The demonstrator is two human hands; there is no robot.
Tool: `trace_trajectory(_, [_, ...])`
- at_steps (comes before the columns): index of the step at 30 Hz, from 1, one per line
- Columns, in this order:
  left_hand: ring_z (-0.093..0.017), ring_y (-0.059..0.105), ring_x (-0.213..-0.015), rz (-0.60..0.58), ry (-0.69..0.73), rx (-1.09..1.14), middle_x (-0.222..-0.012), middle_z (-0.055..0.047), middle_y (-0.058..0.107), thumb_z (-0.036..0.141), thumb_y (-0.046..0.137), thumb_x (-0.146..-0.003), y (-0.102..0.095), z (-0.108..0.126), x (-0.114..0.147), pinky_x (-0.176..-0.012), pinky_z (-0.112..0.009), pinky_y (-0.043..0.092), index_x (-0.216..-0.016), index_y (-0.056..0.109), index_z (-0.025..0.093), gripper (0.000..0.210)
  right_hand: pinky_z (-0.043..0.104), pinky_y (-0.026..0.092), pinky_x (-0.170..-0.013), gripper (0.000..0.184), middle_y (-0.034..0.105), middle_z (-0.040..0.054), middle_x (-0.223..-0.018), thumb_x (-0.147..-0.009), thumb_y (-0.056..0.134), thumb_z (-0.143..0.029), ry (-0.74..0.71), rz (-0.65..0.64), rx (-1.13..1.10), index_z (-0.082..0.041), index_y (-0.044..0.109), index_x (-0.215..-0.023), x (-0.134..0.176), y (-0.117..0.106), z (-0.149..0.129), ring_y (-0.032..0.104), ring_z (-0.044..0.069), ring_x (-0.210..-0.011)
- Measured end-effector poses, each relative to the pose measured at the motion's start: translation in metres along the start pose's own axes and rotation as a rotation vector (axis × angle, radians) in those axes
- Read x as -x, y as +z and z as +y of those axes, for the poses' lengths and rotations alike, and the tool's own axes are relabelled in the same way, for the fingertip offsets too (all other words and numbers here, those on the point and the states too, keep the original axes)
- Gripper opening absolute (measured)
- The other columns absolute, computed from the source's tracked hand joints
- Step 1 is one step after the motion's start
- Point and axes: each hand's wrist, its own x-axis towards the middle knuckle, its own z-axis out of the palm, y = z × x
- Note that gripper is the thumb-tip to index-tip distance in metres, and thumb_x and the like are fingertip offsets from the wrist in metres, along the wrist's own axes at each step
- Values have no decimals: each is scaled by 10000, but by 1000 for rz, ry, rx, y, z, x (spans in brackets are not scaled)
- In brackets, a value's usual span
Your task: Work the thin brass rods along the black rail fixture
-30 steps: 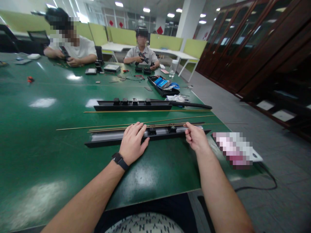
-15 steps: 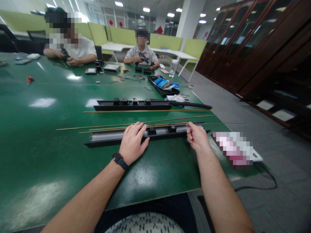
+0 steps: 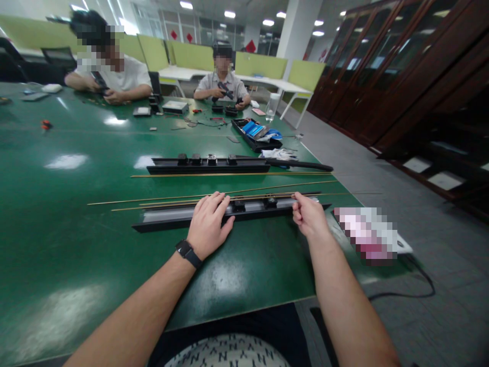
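Note:
A black-edged rail (image 3: 164, 225) with a silvery channel lies crosswise in front of me. Small black blocks (image 3: 270, 202) sit in it between my hands. My left hand (image 3: 208, 224) rests over the rail with fingers stretched out and the thumb apart. The fingers of my right hand (image 3: 310, 215) are pinched at the rail's right part, on a thin brass-coloured rod (image 3: 124, 209) that runs along the far side of the rail and sticks out past its left end. Just beyond, another thin rod (image 3: 114, 202) lies at a slight slant.
Farther off lies a second black rail (image 3: 171, 169) carrying several blocks, with a black tube (image 3: 313, 166) beside it. Gloves (image 3: 278, 154) and a black tray (image 3: 250, 142) of blue items are behind. A power strip (image 3: 403, 245) lies right. Two people (image 3: 128, 76) sit across the green table.
The thin rod has slid left, its left end now farther beyond the rail. Both my hands stay almost in place.

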Motion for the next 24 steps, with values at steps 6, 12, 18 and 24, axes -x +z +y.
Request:
trace_trajectory(6, [-301, 495, -1376, 3, 1, -6, -1415, -141, 591, 340, 548, -949, 1, 1, 0, -1168, -502, 354, -1391, 536, 178, 471, 144, 194, -243, 254, 540, -51, -491, -846, 756, -381, 30, -119, 56, -160, 631, -842, 2, 1, 1, 342, 44, -267])
trace_trajectory(12, [-296, 491, -1379, 5, 5, -19, -1410, -140, 592, 343, 543, -955, 2, 0, 1, -1174, -490, 350, -1386, 537, 169, 465, 151, 204, -241, 211, 535, -53, -486, -875, 715, -344, -4, -19, 9, -165, 617, -820, -1, -1, 2, 341, 48, -266])
trace_trajectory(18, [-302, 492, -1380, 11, 5, -7, -1415, -139, 590, 338, 559, -943, 3, 0, 1, -1176, -496, 348, -1390, 539, 178, 475, 149, 197, -242, 235, 534, -54, -490, -854, 750, -364, 22, -122, 56, -157, 639, -835, 1, 0, 1, 340, 44, -268])
trace_trajectory(24, [-309, 493, -1380, 8, 2, 2, -1416, -141, 589, 332, 552, -944, 2, -1, 1, -1166, -516, 354, -1408, 526, 194, 485, 150, 201, -239, 226, 533, -55, -483, -878, 722, -358, -2, -27, 16, -161, 620, -833, -2, -1, 3, 341, 46, -265])
